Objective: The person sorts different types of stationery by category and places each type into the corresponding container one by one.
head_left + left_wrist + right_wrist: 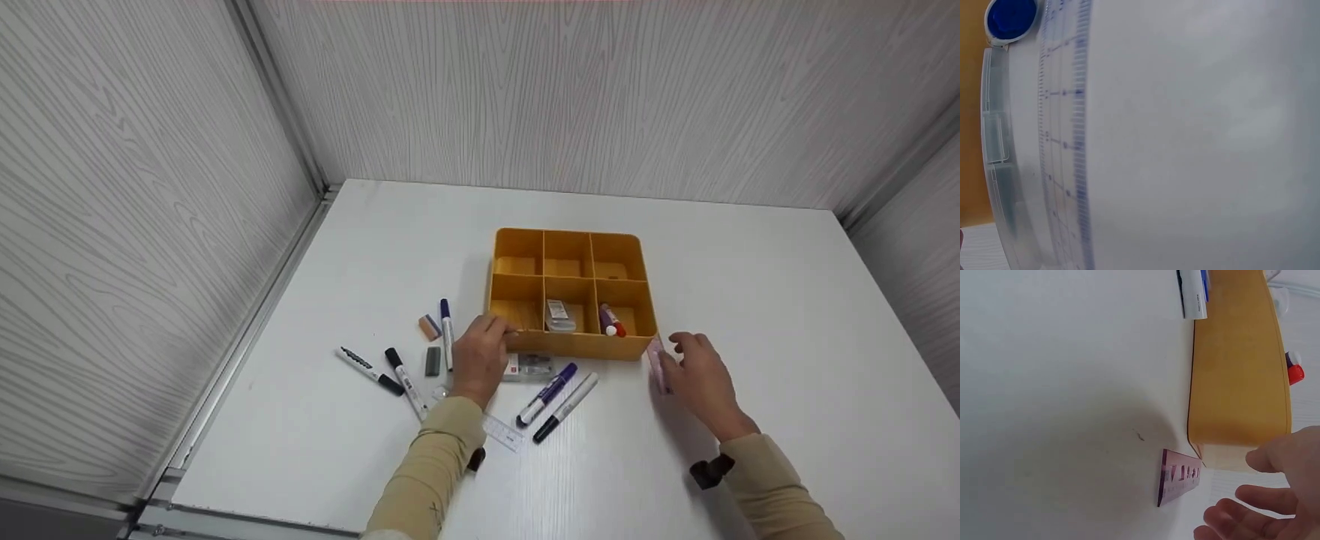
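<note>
My left hand (480, 356) is at the front left corner of a yellow six-compartment organizer box (577, 345), fingertips right at the rim. Its back hides most of its fingers, so I cannot tell whether they grip the wall. My right hand (701, 379) is beside the front right corner, fingers spread and slightly bent, holding nothing. Below those fingers a pink stencil ruler (1179, 475) lies against the box's side. A small clear case (559, 316) sits in the front middle compartment, and red and purple markers (611, 321) stand in the front right one.
Another clear case (532, 367) lies along the box's front. Nearby are a purple marker (551, 390), a black-capped marker (566, 409) and a clear ruler (1067, 140). Left of my left hand lie more markers (367, 370), an orange-and-blue eraser (429, 328) and a dark grey block (433, 361).
</note>
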Available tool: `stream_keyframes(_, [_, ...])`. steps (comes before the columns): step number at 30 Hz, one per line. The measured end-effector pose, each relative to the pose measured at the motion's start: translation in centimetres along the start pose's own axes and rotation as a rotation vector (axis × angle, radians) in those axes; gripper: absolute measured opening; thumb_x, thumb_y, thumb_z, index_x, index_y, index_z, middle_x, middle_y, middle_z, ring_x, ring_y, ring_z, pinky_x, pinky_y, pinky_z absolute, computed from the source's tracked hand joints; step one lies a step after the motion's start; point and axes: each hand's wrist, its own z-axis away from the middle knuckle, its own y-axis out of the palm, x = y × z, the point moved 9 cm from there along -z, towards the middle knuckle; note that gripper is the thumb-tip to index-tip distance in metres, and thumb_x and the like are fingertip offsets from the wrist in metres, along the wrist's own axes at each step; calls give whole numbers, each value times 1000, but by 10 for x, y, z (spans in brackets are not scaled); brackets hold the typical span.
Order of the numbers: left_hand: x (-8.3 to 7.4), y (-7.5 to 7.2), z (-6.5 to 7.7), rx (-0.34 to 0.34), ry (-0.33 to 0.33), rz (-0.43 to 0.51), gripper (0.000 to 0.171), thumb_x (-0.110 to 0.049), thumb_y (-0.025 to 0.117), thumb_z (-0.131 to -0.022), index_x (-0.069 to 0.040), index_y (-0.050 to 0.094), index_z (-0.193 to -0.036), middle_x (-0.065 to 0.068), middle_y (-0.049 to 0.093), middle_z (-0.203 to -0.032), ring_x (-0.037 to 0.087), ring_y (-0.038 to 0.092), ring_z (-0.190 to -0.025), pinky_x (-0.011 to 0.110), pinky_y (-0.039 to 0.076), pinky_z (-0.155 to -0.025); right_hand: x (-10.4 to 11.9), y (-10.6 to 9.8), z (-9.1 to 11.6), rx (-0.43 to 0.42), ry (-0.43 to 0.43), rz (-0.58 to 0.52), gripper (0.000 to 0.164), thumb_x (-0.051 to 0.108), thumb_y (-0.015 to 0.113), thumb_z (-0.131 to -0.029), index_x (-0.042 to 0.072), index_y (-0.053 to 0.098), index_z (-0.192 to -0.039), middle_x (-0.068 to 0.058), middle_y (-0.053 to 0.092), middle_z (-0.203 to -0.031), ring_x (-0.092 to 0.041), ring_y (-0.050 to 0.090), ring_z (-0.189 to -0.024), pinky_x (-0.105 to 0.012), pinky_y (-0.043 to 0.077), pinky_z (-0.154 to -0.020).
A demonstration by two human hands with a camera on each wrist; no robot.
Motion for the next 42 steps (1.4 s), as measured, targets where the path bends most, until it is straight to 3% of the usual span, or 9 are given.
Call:
stream_keyframes(4, [1,1,1,8,-6,2,5,-17,64,-82,-17,59,-80,-6,54,-79,8,56,-73,23,48,-59,-4,11,7,86,38,102,54,37,57,-86,-5,47,-118,-22,49,-103,-29,53,-81,-46,49,-75])
stream_keyframes(10, [2,1,1,20,-6,11,5,-19,61,-84,-17,59,-80,-7,54,-80,8,55,-73,22,48,-59,-10,22,12,142,53,210,53,41,63,-80,-4,48,-102,-17,46,-88,-24,45,-73,-35,47,-63])
stream_keyframes(22, [3,-1,-1,18,-15,24,7,-14,64,-81,-20,61,-82,-7,55,-82,7,57,-77,23,49,-63,-18,21,9,154,152,220,37,31,57,-86,-5,51,-95,-15,47,-83,-23,45,-68,-30,41,-57])
stream_keyframes(28, [4,0,0,26,-28,19,4,-19,63,-83,-20,61,-81,-8,55,-80,7,56,-75,23,49,-60,-17,19,8,131,115,255,31,25,53,-88,-6,54,-90,-14,48,-77,-22,45,-62,-30,41,-54])
stream_keyframes(34, [4,2,1,34,-37,18,7,-14,63,-82,-21,61,-82,-8,55,-82,7,57,-76,23,49,-62,-16,16,8,116,97,269,27,21,49,-88,-5,56,-87,-13,50,-73,-21,44,-60,-32,41,-52])
stream_keyframes(42, [1,1,0,35,-14,12,4,-17,61,-84,-20,61,-83,-8,54,-82,7,56,-77,22,49,-62,0,7,9,-27,-72,400,26,6,58,-83,-12,51,-100,-22,55,-73,-27,54,-57,-44,51,-61])
